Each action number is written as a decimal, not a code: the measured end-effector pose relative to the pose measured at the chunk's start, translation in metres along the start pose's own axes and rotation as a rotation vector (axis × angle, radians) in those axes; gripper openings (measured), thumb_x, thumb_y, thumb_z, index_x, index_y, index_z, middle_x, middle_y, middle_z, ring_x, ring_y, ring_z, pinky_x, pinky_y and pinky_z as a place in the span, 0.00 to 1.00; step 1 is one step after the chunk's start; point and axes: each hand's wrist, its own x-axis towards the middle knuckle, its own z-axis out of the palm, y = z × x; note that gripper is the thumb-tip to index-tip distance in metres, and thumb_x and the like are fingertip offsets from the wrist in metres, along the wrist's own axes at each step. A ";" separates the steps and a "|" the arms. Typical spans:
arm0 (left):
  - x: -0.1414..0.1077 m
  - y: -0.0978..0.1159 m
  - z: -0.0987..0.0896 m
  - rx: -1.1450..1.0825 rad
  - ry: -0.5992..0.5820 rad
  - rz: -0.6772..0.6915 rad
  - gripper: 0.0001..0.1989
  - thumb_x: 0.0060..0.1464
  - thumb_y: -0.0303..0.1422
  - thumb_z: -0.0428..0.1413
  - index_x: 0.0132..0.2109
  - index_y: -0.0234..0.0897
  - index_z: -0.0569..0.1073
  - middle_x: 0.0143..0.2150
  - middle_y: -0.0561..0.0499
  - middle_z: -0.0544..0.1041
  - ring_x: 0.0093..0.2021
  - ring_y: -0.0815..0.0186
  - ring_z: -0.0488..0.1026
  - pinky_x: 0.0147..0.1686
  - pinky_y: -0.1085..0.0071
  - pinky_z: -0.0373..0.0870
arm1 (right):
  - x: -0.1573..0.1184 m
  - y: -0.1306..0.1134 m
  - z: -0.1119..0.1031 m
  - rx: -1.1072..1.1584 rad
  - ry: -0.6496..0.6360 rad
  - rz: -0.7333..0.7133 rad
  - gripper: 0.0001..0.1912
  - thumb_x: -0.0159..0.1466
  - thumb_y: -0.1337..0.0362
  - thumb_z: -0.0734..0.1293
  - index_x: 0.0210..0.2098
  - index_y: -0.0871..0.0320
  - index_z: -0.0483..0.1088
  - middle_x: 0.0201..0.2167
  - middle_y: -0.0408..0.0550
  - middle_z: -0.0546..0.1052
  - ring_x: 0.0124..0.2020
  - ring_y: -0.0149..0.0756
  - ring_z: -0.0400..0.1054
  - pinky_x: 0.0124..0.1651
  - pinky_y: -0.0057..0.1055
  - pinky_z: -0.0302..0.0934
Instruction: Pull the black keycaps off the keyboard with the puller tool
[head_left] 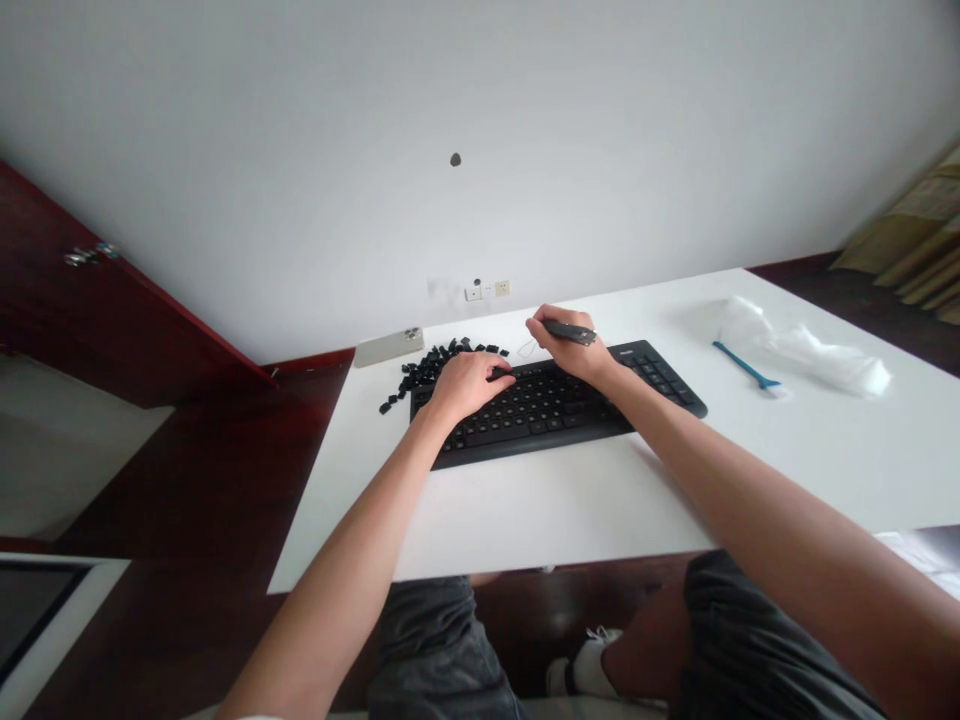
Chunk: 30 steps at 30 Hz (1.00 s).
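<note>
A black keyboard (540, 405) lies on the white table, with several key positions on its left and middle part bare of caps. My left hand (466, 385) rests over its upper left part, fingers curled at the back edge and thumb on the key side. In my right hand (574, 350), above the keyboard's back edge, is a dark-handled keycap puller (570, 332); thin wire loops show beyond my fingers. Black keycaps (424, 370) lie in a loose pile behind and left of the keyboard, partly hidden by my left hand.
A phone (390, 347) lies face down at the table's back left corner. On the right are a blue forked tool (746, 367) and a crumpled white plastic bag (840, 360). The white table (525, 520) stands near a wall with sockets (487, 291).
</note>
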 end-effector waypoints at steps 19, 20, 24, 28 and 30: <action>0.003 0.016 0.006 0.167 -0.044 -0.065 0.07 0.69 0.36 0.59 0.48 0.42 0.82 0.40 0.49 0.84 0.43 0.57 0.82 0.43 0.65 0.74 | -0.003 -0.025 0.007 -0.029 -0.228 0.344 0.26 0.71 0.53 0.63 0.18 0.55 0.68 0.17 0.44 0.74 0.22 0.33 0.69 0.38 0.33 0.62; 0.003 0.015 0.006 0.170 -0.046 -0.064 0.07 0.69 0.36 0.59 0.48 0.42 0.82 0.39 0.49 0.84 0.42 0.57 0.82 0.43 0.65 0.73 | -0.003 -0.026 0.007 -0.027 -0.250 0.366 0.26 0.71 0.53 0.64 0.18 0.56 0.68 0.17 0.44 0.74 0.22 0.33 0.68 0.38 0.33 0.62; 0.003 0.013 0.007 0.174 -0.047 -0.063 0.08 0.69 0.36 0.58 0.48 0.42 0.82 0.38 0.48 0.84 0.41 0.56 0.82 0.42 0.64 0.73 | -0.004 -0.030 0.007 -0.053 -0.301 0.415 0.26 0.71 0.53 0.64 0.18 0.56 0.69 0.15 0.44 0.72 0.20 0.32 0.67 0.35 0.33 0.62; 0.002 0.013 0.007 0.164 -0.049 -0.066 0.08 0.69 0.36 0.58 0.48 0.42 0.81 0.38 0.47 0.84 0.41 0.56 0.82 0.42 0.64 0.73 | -0.005 -0.033 0.010 -0.040 -0.311 0.454 0.25 0.70 0.55 0.64 0.19 0.57 0.71 0.17 0.45 0.75 0.20 0.31 0.68 0.33 0.31 0.63; 0.002 0.013 0.007 0.160 -0.052 -0.063 0.08 0.69 0.36 0.57 0.48 0.42 0.81 0.38 0.47 0.83 0.40 0.57 0.81 0.42 0.65 0.73 | -0.005 -0.034 0.011 -0.020 -0.300 0.472 0.23 0.70 0.56 0.64 0.20 0.57 0.71 0.19 0.46 0.77 0.19 0.31 0.69 0.31 0.30 0.64</action>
